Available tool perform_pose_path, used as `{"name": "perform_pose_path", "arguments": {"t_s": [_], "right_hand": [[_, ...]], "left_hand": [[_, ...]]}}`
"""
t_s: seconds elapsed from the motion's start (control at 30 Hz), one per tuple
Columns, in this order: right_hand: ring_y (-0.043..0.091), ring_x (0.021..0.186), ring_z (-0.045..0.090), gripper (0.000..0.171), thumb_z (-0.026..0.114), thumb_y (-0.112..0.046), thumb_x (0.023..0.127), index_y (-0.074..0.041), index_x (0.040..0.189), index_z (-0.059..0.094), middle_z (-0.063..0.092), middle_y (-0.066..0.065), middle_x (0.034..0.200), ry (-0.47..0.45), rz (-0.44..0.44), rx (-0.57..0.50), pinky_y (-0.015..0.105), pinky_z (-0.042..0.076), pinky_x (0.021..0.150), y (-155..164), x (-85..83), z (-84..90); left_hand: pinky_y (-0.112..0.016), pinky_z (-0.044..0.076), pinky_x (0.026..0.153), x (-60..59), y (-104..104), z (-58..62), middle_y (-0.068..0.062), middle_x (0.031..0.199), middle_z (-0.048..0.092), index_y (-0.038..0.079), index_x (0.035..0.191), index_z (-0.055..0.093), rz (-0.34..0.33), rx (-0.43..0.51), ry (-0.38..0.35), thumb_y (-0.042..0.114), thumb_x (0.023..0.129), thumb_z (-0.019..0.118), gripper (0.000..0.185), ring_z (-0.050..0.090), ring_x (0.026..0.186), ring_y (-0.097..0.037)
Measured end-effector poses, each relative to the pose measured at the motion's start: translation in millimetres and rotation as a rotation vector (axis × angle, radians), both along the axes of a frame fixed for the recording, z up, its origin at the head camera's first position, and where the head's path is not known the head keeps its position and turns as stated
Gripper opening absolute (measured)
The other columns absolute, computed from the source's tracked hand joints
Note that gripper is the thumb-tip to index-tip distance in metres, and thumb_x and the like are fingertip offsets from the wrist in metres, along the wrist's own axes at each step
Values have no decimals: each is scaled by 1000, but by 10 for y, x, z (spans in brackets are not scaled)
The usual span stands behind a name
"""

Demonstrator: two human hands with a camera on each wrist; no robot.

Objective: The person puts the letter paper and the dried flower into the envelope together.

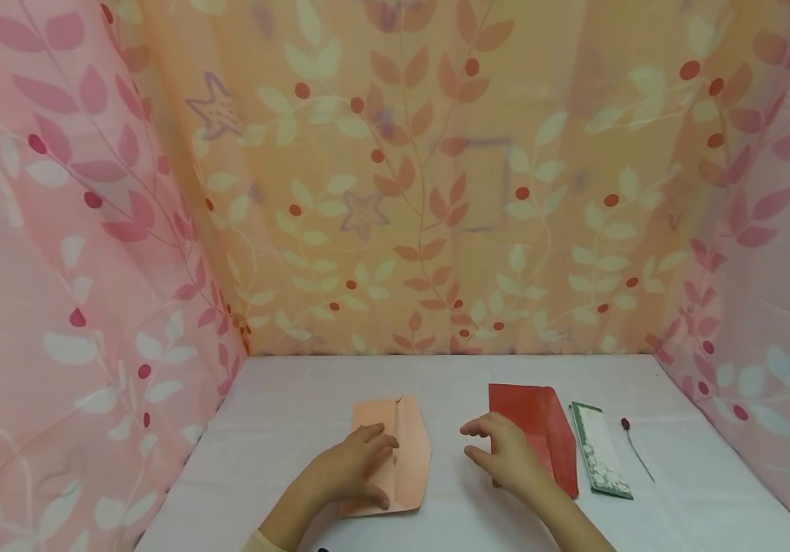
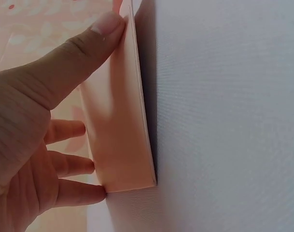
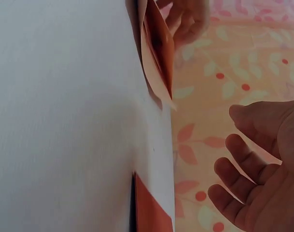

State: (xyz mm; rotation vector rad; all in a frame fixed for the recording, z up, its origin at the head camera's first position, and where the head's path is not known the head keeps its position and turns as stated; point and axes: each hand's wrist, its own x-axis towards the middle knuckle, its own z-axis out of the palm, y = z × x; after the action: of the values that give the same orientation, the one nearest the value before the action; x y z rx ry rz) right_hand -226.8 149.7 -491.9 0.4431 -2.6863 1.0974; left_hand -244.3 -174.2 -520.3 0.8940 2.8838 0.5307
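My left hand [image 1: 353,469] lies over a peach envelope [image 1: 410,468] with its flap unfolded to the right. In the left wrist view the thumb touches the envelope's face [image 2: 115,145], and the fingers reach its edge, nearly straight and spread. My right hand [image 1: 508,456], fingers apart and holding nothing, hovers by the left side of a red envelope [image 1: 559,441], partly hiding it. That envelope's flap also points right. The right wrist view shows the peach envelope [image 3: 159,58] with its mouth gaping slightly, and a corner of the red envelope [image 3: 149,210] low down.
To the right of the red envelope lies a green-bordered card [image 1: 600,452] with a white floral pattern. Beyond it is a thin-stemmed dried flower [image 1: 626,424] with a dark red head. Leaf-patterned curtains [image 1: 422,192] enclose the white-covered table [image 1: 284,399] at the back and sides.
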Motion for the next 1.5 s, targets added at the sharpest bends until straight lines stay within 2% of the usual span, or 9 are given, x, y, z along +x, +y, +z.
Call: {"name": "perform_pose_path", "arguments": {"t_s": [0.2, 0.37, 0.47, 0.6, 0.73, 0.93, 1.2, 1.33, 1.5], "right_hand": [[12, 107, 62, 27, 82, -15, 86, -29, 108, 74, 64, -19, 105, -56, -35, 54, 38, 56, 92, 246, 67, 43], [13, 113, 59, 26, 81, -19, 87, -29, 110, 74, 66, -18, 109, -73, -67, 80, 43, 55, 95, 441, 107, 25], [15, 114, 60, 26, 81, -22, 87, -28, 111, 74, 66, -17, 110, -77, -76, 105, 46, 55, 96, 566, 128, 12], [16, 114, 61, 25, 82, -23, 88, -29, 110, 73, 66, -17, 111, -47, -74, 116, 48, 54, 97, 741, 165, -11], [19, 112, 63, 24, 82, -19, 88, -26, 109, 74, 68, -15, 109, 9, -90, 124, 51, 54, 95, 901, 176, -53], [29, 113, 63, 23, 81, -16, 87, -18, 109, 75, 72, -5, 109, 68, -121, 139, 58, 51, 97, 1101, 111, -130], [36, 118, 60, 24, 80, -17, 88, -17, 112, 75, 71, 1, 114, 22, -138, 151, 62, 49, 98, 1252, 82, -126], [38, 120, 59, 26, 80, -18, 88, -16, 113, 75, 71, 5, 117, 9, -150, 157, 64, 48, 99, 1315, 70, -122], [40, 122, 58, 29, 81, -21, 89, -15, 117, 75, 70, 9, 123, -33, -173, 172, 64, 49, 99, 1372, 50, -151]], "left_hand": [[-58, 51, 101, 6, 17, 35, -10, 160, 40, 39, 142, 49, -15, 6, 20, 67, 76, 77, 77, 42, 145, -40], [-55, 53, 101, 19, 94, 120, -12, 157, 45, 34, 141, 51, -52, -6, 132, 62, 81, 77, 71, 47, 141, -39], [-51, 54, 99, 27, 196, 233, -13, 156, 46, 32, 141, 52, -84, -8, 173, 57, 83, 78, 69, 50, 139, -35], [-48, 53, 102, 35, 377, 382, -13, 156, 46, 30, 143, 52, -136, -18, 182, 55, 85, 78, 68, 50, 140, -32], [-47, 48, 110, 16, 558, 435, -11, 157, 45, 30, 143, 52, -186, -57, 212, 58, 85, 76, 69, 46, 143, -29], [-44, 46, 112, -25, 822, 521, -7, 159, 43, 33, 144, 52, -201, -96, 202, 60, 83, 77, 71, 42, 147, -26], [-42, 43, 114, -81, 1161, 531, 0, 160, 41, 39, 145, 51, -230, -152, 157, 63, 83, 75, 71, 42, 147, -28], [-39, 45, 113, -128, 1320, 543, 0, 160, 42, 39, 145, 51, -263, -147, 165, 64, 84, 74, 70, 42, 147, -27], [-37, 46, 111, -194, 1487, 552, 1, 160, 41, 37, 147, 51, -273, -135, 113, 63, 85, 74, 71, 40, 148, -21]]}}
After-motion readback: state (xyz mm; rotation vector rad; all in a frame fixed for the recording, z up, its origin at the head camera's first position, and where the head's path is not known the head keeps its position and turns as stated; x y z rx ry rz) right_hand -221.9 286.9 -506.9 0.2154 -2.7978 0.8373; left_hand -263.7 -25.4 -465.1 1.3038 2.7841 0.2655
